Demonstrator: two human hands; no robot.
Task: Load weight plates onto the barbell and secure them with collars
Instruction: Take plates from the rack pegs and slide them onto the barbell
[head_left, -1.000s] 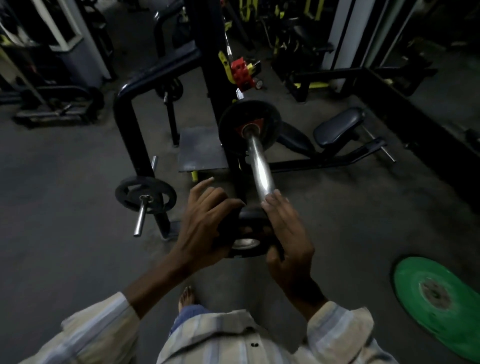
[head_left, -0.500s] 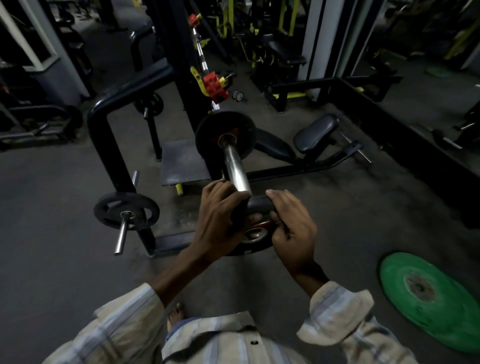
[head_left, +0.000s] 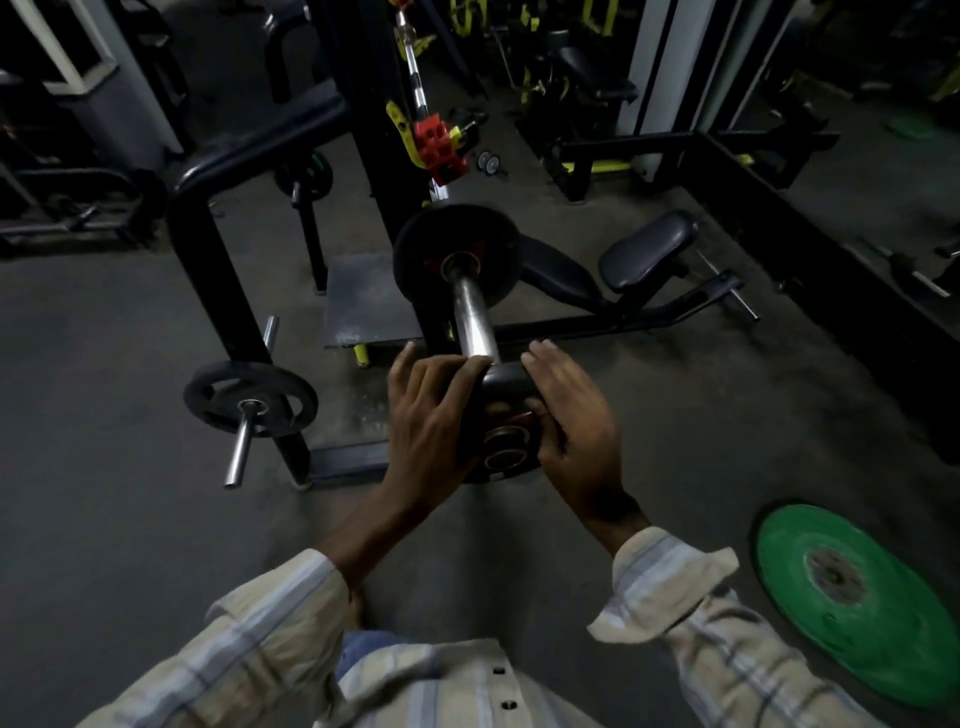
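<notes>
Though dim vs 0.5s ago, both hands' grip (head_left: 506, 415) unchanged on small plate (head_left: 501, 410).

Down at the right, a green plate (head_left: 852, 597) lies flat on the dark gym floor (head_left: 104, 467). Over on the left, a black storage rack (head_left: 208, 244) stands upright, with a small black plate (head_left: 249, 397) hanging on its steel peg (head_left: 238, 454). Past it, a flat grey platform (head_left: 358, 301) sits on the floor. To the right, a padded black seat (head_left: 647, 249) perches on a low frame. Further back, a red block (head_left: 439, 145) with yellow trim is fixed to a black upright (head_left: 363, 130), and dim machines fill the background.
</notes>
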